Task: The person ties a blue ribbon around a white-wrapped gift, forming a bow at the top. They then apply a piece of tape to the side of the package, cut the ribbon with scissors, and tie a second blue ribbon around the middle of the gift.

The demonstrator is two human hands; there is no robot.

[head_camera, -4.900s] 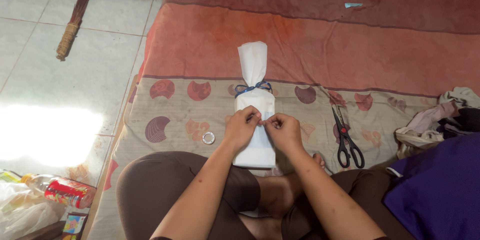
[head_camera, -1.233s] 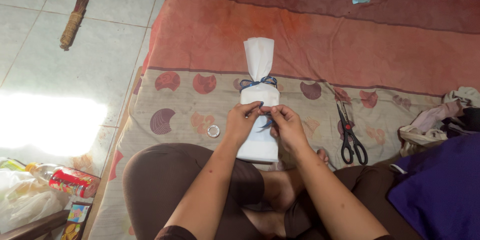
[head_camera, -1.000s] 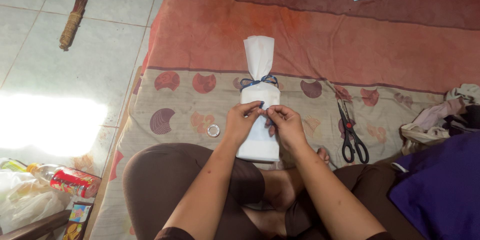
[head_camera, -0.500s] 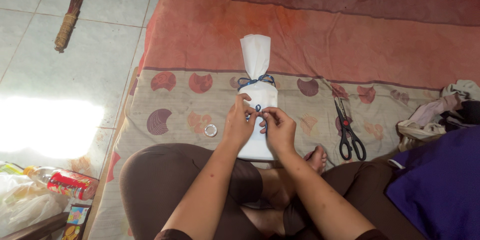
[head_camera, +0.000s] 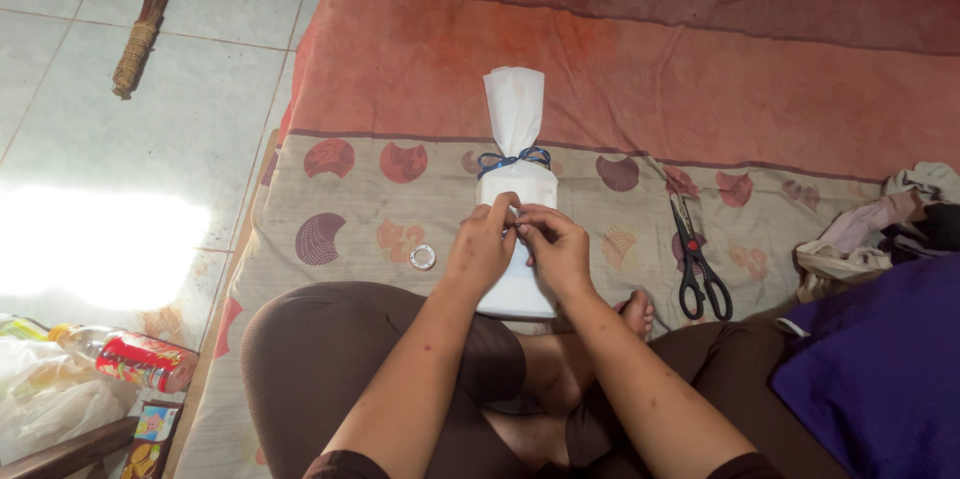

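Head view: looking down at a person sitting cross-legged on a patterned mat.
Parcel: a tall white paper-wrapped parcel (head_camera: 516,189) lies on the beige band of the mat (head_camera: 340,199), just in front of the knees, its gathered top pointing away.
Upper tie: a blue ribbon bow (head_camera: 513,158) cinches the neck of the parcel.
Left hand: the left hand (head_camera: 482,251) rests on the parcel's middle, thumb and forefinger pressed together in a pinch on something small; too small to tell, probably a second blue ribbon.
Right hand: the right hand (head_camera: 555,247) meets it, fingertips pinching at the same spot.
Step in hand: judging by the pose, a knot on the parcel's body is being tied.
Next move: likely calls for a steady pull apart without tearing paper.
Nearby: black scissors (head_camera: 692,259) to the right; a small tape roll (head_camera: 423,257) to the left.
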